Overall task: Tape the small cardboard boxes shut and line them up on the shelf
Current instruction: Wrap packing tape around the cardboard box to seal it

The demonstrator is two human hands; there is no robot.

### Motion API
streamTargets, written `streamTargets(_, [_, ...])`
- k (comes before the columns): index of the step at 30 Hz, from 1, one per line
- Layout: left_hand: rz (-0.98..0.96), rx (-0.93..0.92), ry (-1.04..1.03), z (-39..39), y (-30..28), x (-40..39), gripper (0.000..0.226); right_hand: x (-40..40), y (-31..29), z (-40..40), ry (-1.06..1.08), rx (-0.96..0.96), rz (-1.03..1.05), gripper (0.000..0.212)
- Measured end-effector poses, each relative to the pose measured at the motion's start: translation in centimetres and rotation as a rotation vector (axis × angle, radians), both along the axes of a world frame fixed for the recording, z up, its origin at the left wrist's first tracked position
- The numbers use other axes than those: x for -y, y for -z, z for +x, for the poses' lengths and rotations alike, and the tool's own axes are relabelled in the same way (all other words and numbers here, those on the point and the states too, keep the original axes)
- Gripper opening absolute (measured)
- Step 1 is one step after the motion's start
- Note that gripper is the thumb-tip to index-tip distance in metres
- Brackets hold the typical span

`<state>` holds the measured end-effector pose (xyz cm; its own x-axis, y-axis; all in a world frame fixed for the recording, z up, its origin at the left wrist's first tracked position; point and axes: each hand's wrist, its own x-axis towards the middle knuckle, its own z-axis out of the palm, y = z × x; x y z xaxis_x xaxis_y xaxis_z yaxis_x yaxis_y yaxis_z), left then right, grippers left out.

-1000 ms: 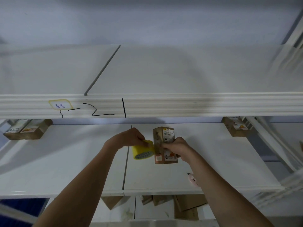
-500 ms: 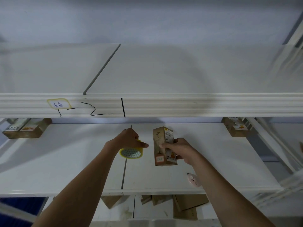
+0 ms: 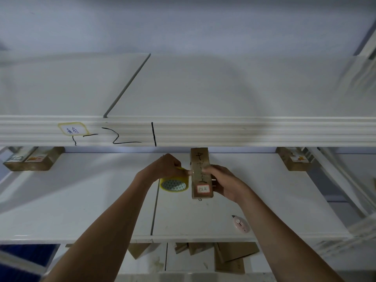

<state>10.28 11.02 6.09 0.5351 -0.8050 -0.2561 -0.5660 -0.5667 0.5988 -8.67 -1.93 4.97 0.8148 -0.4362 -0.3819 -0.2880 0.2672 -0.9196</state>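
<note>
A small brown cardboard box [image 3: 201,176] with black writing and a small red-edged label stands on end above the middle shelf [image 3: 81,200]. My right hand [image 3: 223,183] grips it from the right side. A yellow roll of clear tape [image 3: 174,185] sits just left of the box, under my left hand [image 3: 164,168], which holds it with the thumb reaching to the box's left edge. A strip of tape seems to run from the roll onto the box face.
Two brown boxes [image 3: 32,158] lie at the shelf's back left, another box [image 3: 293,158] at the back right. A pink box cutter [image 3: 241,223] rests near the front edge. Flattened cardboard [image 3: 230,256] lies on the shelf below. The upper shelf's front rail [image 3: 223,131] hangs just above the box.
The box has turned so its narrow written face points at me and has risen slightly. My left hand brought the tape roll against the box's left side.
</note>
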Motion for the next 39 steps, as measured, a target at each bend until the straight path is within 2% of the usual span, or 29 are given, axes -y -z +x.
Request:
streamTargets(3, [-0.014,-0.001,0.004,-0.1,-0.3,0.3,0.052,-0.6,-0.1,0.5,-0.008,-0.020,0.040,0.041])
streamTargets(6, [0.002,0.031,0.020,-0.3,-0.1,0.7,0.049,-1.0,0.3,0.9,-0.066,-0.098,-0.047,0.075])
streamTargets(7, [0.001,0.037,0.019,-0.3,0.0,0.8,0.045,-1.0,0.5,1.0,-0.065,-0.121,-0.107,0.077])
streamTargets(11, [0.019,0.032,0.003,-0.5,0.6,1.1,0.057,-0.8,0.5,1.2,-0.011,-0.175,-0.242,0.035])
streamTargets(14, [0.033,0.001,0.016,-0.4,0.5,1.1,0.051,-0.5,0.1,1.2,0.012,-0.212,-0.226,0.027])
streamTargets(16, [0.006,-0.034,0.049,-0.1,0.0,0.7,0.044,-0.1,0.3,1.0,0.052,-0.226,-0.217,0.027])
streamTargets(19, [0.001,-0.071,0.114,0.4,-0.7,0.0,0.022,0.5,0.8,0.5,0.074,-0.235,-0.186,0.034])
streamTargets(20, [0.008,-0.062,0.128,0.6,-0.7,-0.2,0.022,0.6,1.0,0.4,0.066,-0.236,-0.172,0.036])
streamTargets(26, [0.058,0.039,0.156,0.7,-0.5,-0.3,0.029,0.2,1.1,0.3,0.056,-0.233,-0.162,0.033])
streamTargets(31, [0.095,0.131,0.018,1.4,0.7,-0.9,0.057,0.4,0.2,0.1,0.046,-0.186,-0.128,0.040])
streamTargets(39, [0.126,0.123,-0.002,1.1,0.8,-1.0,0.058,-0.7,-0.3,-0.1,0.053,-0.109,-0.043,0.034])
